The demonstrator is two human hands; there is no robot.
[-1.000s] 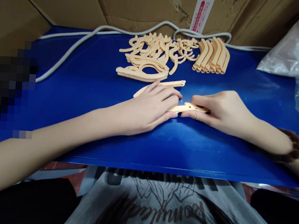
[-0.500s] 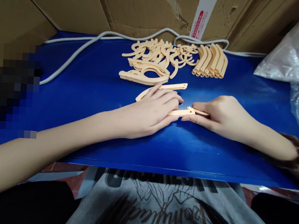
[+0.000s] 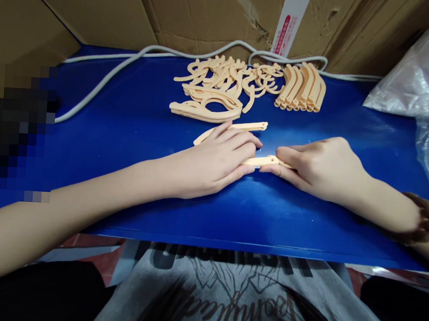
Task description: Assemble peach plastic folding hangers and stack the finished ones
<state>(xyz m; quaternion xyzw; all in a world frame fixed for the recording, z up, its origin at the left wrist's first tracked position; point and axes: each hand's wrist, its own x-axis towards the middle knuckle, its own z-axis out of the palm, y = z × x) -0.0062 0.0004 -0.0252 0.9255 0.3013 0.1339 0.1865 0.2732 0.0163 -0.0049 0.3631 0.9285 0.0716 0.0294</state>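
Observation:
My left hand (image 3: 214, 167) is closed on a beige plastic hanger arm (image 3: 260, 161), whose holed end sticks out to the right past the thumb. At that end, my right hand (image 3: 321, 164) pinches a thin beige piece (image 3: 284, 164) between thumb and bent forefinger; most of it is hidden in the grip. The two parts meet at the hole. Beneath the left fingers, another hanger arm (image 3: 253, 126) lies partly covered on the blue table (image 3: 210, 223).
Folded beige hangers (image 3: 203, 112) lie behind the left hand. Beyond them are a pile of curved hook pieces (image 3: 227, 74) and a row of hanger arms (image 3: 302, 88). A white cable (image 3: 106, 79) runs along cardboard boxes (image 3: 208, 19). A clear plastic bag (image 3: 404, 85) sits at the right.
My right hand has tipped slightly, its knuckles a little further right, and the thin piece has pushed in closer to the arm's holed end. The left hand stays in place.

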